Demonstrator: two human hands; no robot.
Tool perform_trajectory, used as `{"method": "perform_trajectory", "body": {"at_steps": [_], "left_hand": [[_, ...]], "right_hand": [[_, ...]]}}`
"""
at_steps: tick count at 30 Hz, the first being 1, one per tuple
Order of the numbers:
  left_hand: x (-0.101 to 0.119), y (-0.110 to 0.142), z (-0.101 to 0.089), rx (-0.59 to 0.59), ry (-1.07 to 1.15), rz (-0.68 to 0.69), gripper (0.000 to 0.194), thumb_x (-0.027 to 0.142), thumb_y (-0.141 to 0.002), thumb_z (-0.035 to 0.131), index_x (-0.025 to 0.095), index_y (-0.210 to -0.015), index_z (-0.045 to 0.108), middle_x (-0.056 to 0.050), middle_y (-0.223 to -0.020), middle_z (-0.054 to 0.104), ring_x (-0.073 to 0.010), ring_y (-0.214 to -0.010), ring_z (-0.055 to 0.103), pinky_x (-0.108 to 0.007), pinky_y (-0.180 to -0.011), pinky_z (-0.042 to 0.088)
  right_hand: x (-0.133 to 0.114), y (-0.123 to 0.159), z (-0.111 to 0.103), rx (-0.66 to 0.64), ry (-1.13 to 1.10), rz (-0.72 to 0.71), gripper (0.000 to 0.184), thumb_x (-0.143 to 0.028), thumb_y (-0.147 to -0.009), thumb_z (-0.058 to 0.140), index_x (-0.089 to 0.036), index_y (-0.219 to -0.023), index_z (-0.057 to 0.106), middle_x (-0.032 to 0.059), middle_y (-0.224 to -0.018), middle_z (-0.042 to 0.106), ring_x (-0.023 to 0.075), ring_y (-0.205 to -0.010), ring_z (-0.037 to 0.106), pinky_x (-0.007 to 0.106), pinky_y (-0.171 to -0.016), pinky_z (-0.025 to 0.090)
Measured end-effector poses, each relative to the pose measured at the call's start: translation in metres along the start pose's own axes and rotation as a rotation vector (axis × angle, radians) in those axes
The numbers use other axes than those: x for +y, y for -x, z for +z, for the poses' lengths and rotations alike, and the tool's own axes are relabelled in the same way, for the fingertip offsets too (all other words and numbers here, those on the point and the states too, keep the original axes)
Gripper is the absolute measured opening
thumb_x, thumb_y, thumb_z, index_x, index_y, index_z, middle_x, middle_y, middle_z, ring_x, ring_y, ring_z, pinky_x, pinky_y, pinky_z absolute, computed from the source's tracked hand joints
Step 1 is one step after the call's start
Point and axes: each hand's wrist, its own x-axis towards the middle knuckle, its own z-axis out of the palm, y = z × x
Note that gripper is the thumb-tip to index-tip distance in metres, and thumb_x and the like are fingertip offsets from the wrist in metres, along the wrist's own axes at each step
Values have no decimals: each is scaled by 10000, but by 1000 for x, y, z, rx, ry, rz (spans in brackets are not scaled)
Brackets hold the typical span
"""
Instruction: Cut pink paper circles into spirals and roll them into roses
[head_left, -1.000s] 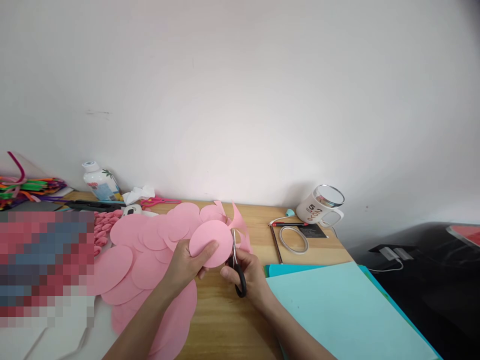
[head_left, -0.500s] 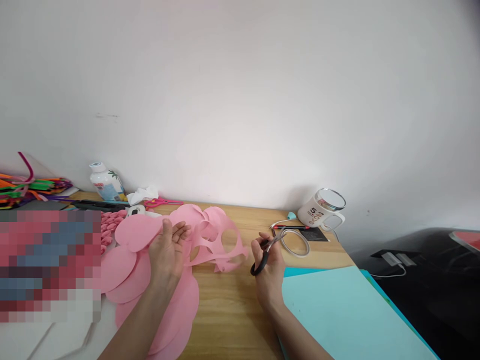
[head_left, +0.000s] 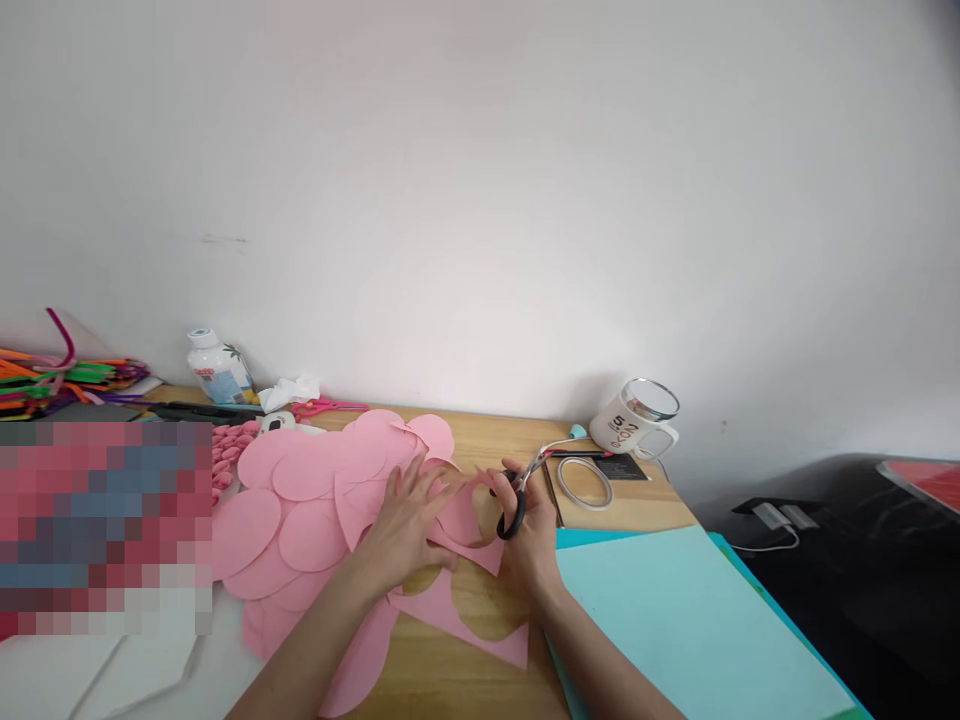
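My left hand is spread over the pink paper offcuts, its fingers apart and touching the paper. These offcuts are thin pieces with round holes cut out of them, lying on the wooden table. To the right, the scissors with black handles hang from my right hand, blades pointing up and away. The fingertips of that hand are close to the offcuts' edge; whether they also pinch it I cannot tell. Many pink paper circles lie overlapping in a pile left of and under my left hand.
A white mug stands at the back right near a coiled white cable and a red-and-black pen. Light blue sheets cover the right front. Pink scissors, a tissue and a white bottle line the wall.
The pink circle has left my left hand, which moved over the pile and then right onto the offcuts. My right hand drew right with the scissors, then back slightly left. The offcuts shifted nearer me.
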Motion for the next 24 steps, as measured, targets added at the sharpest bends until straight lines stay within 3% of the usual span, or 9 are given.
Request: {"method": "perform_trajectory", "body": {"at_steps": [3,5,8,11,14,18,22,24], "left_hand": [[-9,-2,6,99,-6,48,512,140,-639,717,274,-1122,612,-78,-1124,575,-306,-1183,420,-500,-976,362],[-14,-3,8,156,35,69,333,82,-677,643,223,-979,662,-77,-985,599,-267,-1044,497,-443,-884,439],[-18,-5,10,241,115,120,215,29,-717,532,191,-772,663,-64,-816,598,-237,-927,533,-400,-805,470],[-13,-6,6,394,238,160,259,50,-777,445,199,-769,657,-61,-837,610,-210,-903,561,-360,-770,483],[-2,-5,-5,549,343,115,227,125,-815,451,207,-798,663,-66,-919,621,-197,-911,587,-331,-785,479],[12,-2,-24,716,468,23,175,171,-771,501,217,-806,667,-64,-994,624,-197,-893,594,-287,-731,473],[20,-1,-41,794,606,-190,98,182,-699,545,198,-642,623,1,-637,586,-129,-515,471,-227,-481,367],[25,-1,-49,807,721,-239,75,188,-676,554,193,-676,628,19,-624,577,-108,-479,422,-213,-455,332]], "right_hand": [[-11,-7,-7,-37,50,-41,398,-475,-716,669,-196,-963,527,-19,-650,597,174,-575,613,309,-591,466],[-23,-15,-18,-113,249,-76,389,-502,-705,663,-198,-912,534,-53,-532,540,165,-451,561,287,-499,416],[-45,-28,-42,-181,916,-201,295,-418,-701,696,-206,-871,582,-25,-527,578,194,-516,578,277,-513,354],[-60,-39,-67,-181,1504,-165,256,-308,-691,714,-221,-907,607,37,-706,680,253,-731,626,263,-516,288],[-62,-44,-84,-209,1598,-144,304,-158,-660,707,-203,-945,612,60,-762,693,264,-788,630,258,-518,258],[-51,-48,-92,-247,1623,-152,290,-77,-675,649,-182,-942,611,85,-815,688,266,-803,629,261,-525,250],[-40,-51,-90,-308,1610,-165,264,-89,-665,679,-174,-905,611,79,-828,673,264,-843,616,259,-566,287],[-38,-53,-88,-335,1586,-169,272,-92,-628,718,-167,-869,615,65,-793,662,258,-838,607,260,-592,312]]}}
